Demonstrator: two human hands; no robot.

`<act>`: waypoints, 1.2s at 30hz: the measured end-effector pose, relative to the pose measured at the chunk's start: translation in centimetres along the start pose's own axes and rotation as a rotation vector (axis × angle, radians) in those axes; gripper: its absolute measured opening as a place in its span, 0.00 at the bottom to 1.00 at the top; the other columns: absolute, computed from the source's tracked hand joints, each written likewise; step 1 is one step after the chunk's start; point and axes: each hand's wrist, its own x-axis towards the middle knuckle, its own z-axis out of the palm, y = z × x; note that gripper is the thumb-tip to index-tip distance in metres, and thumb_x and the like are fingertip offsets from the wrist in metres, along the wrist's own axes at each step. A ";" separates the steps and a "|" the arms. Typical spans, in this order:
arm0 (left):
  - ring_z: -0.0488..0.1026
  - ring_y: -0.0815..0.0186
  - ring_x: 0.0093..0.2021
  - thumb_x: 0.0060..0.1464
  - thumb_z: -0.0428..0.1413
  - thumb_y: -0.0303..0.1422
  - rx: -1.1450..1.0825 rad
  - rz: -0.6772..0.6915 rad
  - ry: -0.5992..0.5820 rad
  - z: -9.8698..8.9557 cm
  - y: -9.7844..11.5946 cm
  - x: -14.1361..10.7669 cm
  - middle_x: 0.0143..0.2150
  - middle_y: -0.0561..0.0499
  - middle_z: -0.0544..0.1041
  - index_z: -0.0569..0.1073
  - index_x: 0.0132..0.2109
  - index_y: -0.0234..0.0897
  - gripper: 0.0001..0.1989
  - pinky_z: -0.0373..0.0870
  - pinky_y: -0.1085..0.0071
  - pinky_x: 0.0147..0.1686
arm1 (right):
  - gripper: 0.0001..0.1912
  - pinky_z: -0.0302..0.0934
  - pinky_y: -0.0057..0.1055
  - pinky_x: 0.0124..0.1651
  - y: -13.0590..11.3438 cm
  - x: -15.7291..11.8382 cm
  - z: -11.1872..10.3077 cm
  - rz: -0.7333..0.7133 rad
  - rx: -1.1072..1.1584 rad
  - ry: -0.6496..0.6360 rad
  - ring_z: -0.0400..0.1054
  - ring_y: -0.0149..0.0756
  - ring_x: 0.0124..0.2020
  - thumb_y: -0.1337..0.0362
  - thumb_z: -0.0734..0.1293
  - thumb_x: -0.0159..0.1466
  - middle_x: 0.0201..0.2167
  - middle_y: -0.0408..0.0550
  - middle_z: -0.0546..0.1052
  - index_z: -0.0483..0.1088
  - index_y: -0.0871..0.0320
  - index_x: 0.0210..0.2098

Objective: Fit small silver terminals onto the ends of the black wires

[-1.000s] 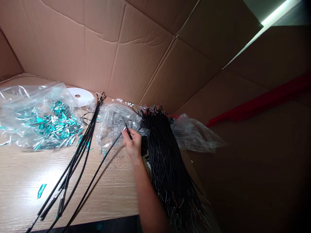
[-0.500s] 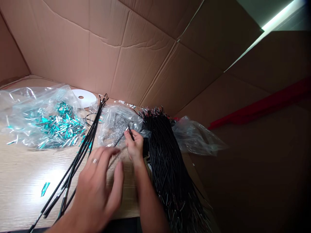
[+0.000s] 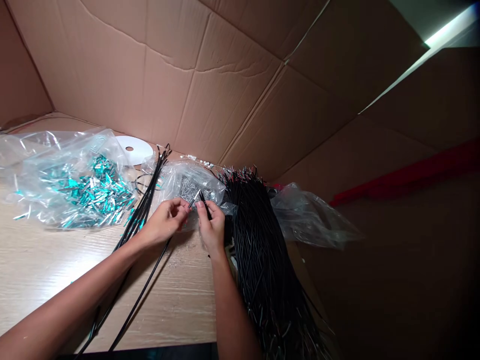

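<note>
My left hand (image 3: 168, 218) is closed in a pinch on a black cable (image 3: 148, 280), near its far end. From the fingers the cable runs down toward the table's front edge. A short pale tip shows at the cable's end. My right hand (image 3: 212, 227) grips a slim black tool (image 3: 205, 205) that looks like tweezers, its points upward. Both hands are almost touching, and the cable end lies close to the tool. Behind them is a clear plastic bag (image 3: 168, 180) of tiny silvery pieces (image 3: 190, 187).
A thick bundle of black cables (image 3: 258, 240) with stripped ends lies right of my right arm. More black cables (image 3: 144, 205) lie left, partly under my left arm. Farther left is a bag of teal foil strips (image 3: 101, 187). A white disc (image 3: 135, 150) and cardboard walls (image 3: 157, 90) stand behind.
My left hand has moved up and away toward my right hand and closed on a cable near its end. My right hand still holds the tool. The view has shifted slightly.
</note>
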 end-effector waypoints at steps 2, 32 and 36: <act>0.62 0.72 0.22 0.63 0.57 0.43 -0.114 -0.014 -0.008 -0.2 -0.5 0.2 0.25 0.55 0.69 0.68 0.38 0.34 0.15 0.57 0.76 0.22 | 0.17 0.58 0.28 0.34 -0.4 -0.1 -0.1 -0.011 -0.027 0.011 0.65 0.33 0.30 0.52 0.64 0.71 0.28 0.44 0.73 0.71 0.57 0.32; 0.62 0.73 0.18 0.68 0.53 0.47 -0.140 0.086 0.013 -0.3 0.2 -1.4 0.22 0.57 0.66 0.69 0.36 0.35 0.20 0.57 0.77 0.18 | 0.13 0.56 0.27 0.27 -1.2 -0.6 0.0 -0.083 -0.224 -0.004 0.65 0.31 0.24 0.56 0.67 0.69 0.25 0.43 0.75 0.75 0.60 0.36; 0.62 0.73 0.18 0.68 0.52 0.47 -0.128 0.098 0.015 -0.3 0.1 -1.4 0.22 0.57 0.66 0.69 0.36 0.35 0.20 0.56 0.77 0.19 | 0.12 0.58 0.26 0.27 -1.3 -0.6 0.1 -0.091 -0.224 -0.009 0.67 0.31 0.24 0.57 0.67 0.69 0.26 0.44 0.77 0.75 0.59 0.36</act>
